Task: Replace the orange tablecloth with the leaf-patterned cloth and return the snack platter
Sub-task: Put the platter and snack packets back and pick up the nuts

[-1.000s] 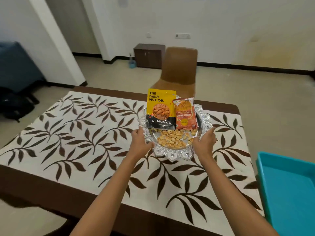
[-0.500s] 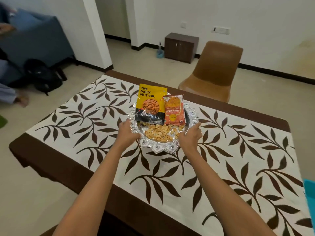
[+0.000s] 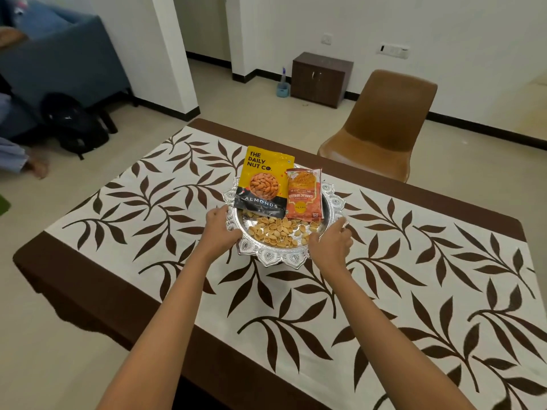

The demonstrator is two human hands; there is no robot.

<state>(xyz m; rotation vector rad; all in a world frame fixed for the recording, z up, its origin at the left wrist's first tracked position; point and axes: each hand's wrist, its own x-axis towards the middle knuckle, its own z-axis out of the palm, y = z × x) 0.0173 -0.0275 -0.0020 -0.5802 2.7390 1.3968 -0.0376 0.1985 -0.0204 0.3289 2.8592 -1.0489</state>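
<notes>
Starting at the far left, I am looking at one blue sofa (image 3: pixel 68 54) with one black backpack (image 3: pixel 77 125) lying on the floor in front of it. One leaf-patterned cloth (image 3: pixel 142 208) is covering the table, cream with brown sprigs and a brown border. Two hands are showing. The left hand (image 3: pixel 220 229) is gripping the left rim of the single silver snack platter (image 3: pixel 275 257), its fingers curling round the edge. The platter is sitting about the middle of the cloth, towards the far side; I cannot tell whether it is resting on the cloth or hanging just above it. It is carrying two packets: one yellow almond packet (image 3: pixel 265 184) on the left and one orange snack packet (image 3: pixel 304 193) touching it on the right, both leaning over the far rim. In front of them one heap of nut shells (image 3: pixel 278 232) is lying, too many for me to count. The right hand (image 3: pixel 331 244) is holding the right rim, thumb over the edge. Beyond the table, one small brown cabinet (image 3: pixel 321 78) is standing against the wall, and one brown chair (image 3: pixel 381 128) is sitting just beside the table's far edge.
</notes>
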